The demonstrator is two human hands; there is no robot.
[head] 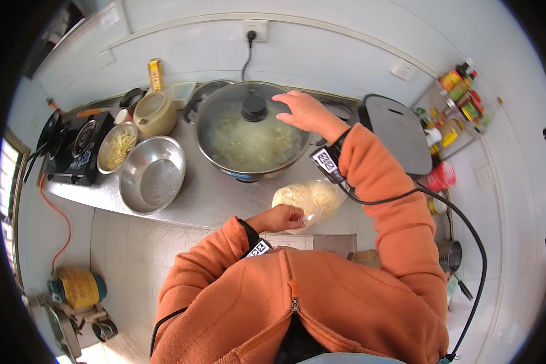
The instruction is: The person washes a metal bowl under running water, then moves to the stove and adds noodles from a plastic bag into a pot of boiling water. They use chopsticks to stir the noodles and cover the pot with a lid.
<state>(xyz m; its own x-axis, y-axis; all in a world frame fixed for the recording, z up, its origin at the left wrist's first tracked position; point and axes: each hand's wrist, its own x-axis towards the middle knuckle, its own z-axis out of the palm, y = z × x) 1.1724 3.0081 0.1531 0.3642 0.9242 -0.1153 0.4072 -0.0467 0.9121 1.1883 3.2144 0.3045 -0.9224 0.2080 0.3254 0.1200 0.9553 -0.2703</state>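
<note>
A wide electric pan under a steamed glass lid [255,141] stands on the steel counter; pale food shows blurrily through the glass. My right hand [300,109] is over the lid's right side, fingers apart, just right of the black lid knob [254,108], not gripping it. Near the counter's front edge lies a clear plastic bag of pale noodles [318,195]. The fingers of my left hand [280,218] pinch the bag's near left part. An empty steel basin [152,175] stands left of the pan, beside a steel bowl of pale shredded food [118,148].
At the left are a black cooktop [79,141] and a ceramic pot [154,113]. A grey-lidded appliance [396,134] stands at the right, below a corner shelf of bottles [459,104]. A cable runs from my right wrist. The pan's plug is in a wall socket [255,31].
</note>
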